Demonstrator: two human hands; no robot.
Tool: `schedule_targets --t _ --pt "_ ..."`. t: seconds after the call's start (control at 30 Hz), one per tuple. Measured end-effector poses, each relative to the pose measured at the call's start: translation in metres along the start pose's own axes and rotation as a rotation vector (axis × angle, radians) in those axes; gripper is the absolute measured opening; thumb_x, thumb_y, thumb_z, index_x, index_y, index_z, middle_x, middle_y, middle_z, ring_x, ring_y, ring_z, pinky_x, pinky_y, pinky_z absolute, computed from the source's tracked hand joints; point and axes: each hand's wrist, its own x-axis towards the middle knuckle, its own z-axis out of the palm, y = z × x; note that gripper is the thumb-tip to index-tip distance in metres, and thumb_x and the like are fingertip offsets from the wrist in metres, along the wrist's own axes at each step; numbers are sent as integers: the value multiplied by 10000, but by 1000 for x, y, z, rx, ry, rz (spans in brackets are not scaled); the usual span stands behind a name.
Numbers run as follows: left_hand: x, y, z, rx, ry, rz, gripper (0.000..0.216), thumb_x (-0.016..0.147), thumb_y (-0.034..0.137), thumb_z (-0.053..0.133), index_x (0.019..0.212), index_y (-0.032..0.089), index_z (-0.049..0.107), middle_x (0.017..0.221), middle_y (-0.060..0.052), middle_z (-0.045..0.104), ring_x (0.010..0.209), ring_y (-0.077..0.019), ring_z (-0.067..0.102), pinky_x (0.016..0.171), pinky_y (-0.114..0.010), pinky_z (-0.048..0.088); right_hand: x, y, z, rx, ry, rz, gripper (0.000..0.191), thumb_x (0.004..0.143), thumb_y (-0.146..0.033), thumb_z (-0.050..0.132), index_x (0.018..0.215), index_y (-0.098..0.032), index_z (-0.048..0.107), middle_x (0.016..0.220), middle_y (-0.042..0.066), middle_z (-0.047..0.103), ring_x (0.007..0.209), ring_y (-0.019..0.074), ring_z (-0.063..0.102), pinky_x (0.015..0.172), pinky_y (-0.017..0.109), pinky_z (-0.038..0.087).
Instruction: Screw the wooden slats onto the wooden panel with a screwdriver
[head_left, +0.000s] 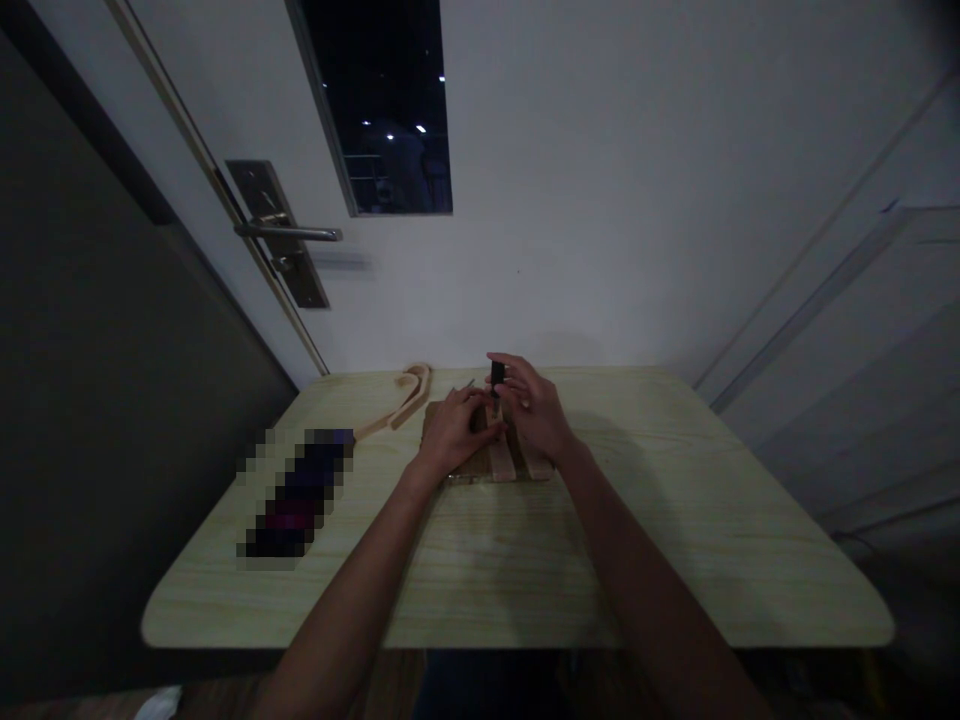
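My right hand (pixel 536 405) is closed around the black handle of a screwdriver (pixel 497 374), which stands nearly upright. Its lower end meets a pale wooden strip (pixel 502 461), though the exact tip is hard to make out. My left hand (pixel 455 432) rests on the brown wooden board (pixel 466 467), thumb and fingers closed about the strip's far end beside the tool. A second pale strip (pixel 538 466) lies on the board below my right hand. Part of the board is hidden by both hands.
Left of the board, curved pale wooden pieces (pixel 409 410) lie on the light wooden table (pixel 630 560). A blurred-out dark object (pixel 300 495) is farther left. Behind the table stands a white door (pixel 570 200) with a metal handle (pixel 289 233).
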Motion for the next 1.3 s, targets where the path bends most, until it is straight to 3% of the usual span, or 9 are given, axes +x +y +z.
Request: schedule_targets --t 0.2,0.33,0.47,0.57,0.7,1.0,1.2,1.3 --pt "0 3 -2 2 -3 -26 291 811 374 683 1061 231 642 1159 -59 631 1077 -256 563 932 -413 466 1 3 3 -53 88 33 390 805 -251 661 1176 -305 555 812 -15 614 696 135 608 643 282 561" --pt "0 1 -1 -19 4 -9 295 810 383 684 1058 229 643 1165 -57 632 1077 -252 562 941 -407 459 1 1 2 -136 81 -19 416 847 -291 618 1254 -313 533 1058 40 637 782 148 601 689 303 569" --pt "0 -2 2 -21 7 1 290 813 383 677 1046 213 646 1178 -60 629 1075 -247 560 936 -389 460 0 -4 -3 -123 -39 -39 408 927 -359 488 1332 -315 486 1282 59 581 912 163 629 754 311 577" --pt "1 -2 2 -18 1 -2 281 813 391 676 1030 215 648 1187 -58 624 1093 -249 557 951 -389 452 -1 -4 -7 -85 -123 -18 473 969 -411 382 1427 -294 377 1191 73 644 972 181 652 838 347 564" --pt "1 0 -1 -12 -8 -6 284 801 383 688 1020 208 645 1188 -63 626 1082 -258 560 945 -399 456 -4 3 -6 22 -112 -7 515 957 -467 400 1431 -273 349 1151 81 664 1009 183 649 912 368 538" --pt "0 -1 0 -1 0 12 299 819 396 674 1035 193 638 1200 -74 618 1085 -264 553 943 -415 456 -1 1 1 85 7 86 400 884 -344 561 1277 -281 525 901 26 702 805 153 669 706 296 570" --pt "1 1 -1 10 2 -2 288 809 377 687 1030 197 641 1131 -66 637 1048 -254 571 917 -399 467 2 1 6 44 166 113 427 768 -285 702 1179 -293 587 740 -36 614 626 111 602 568 239 512" --pt "1 0 0 13 8 12 306 811 385 686 1043 191 640 1152 -71 632 1057 -257 567 929 -403 463 0 2 6 26 157 108 461 775 -315 704 1217 -307 571 744 -34 579 622 112 579 557 241 502"
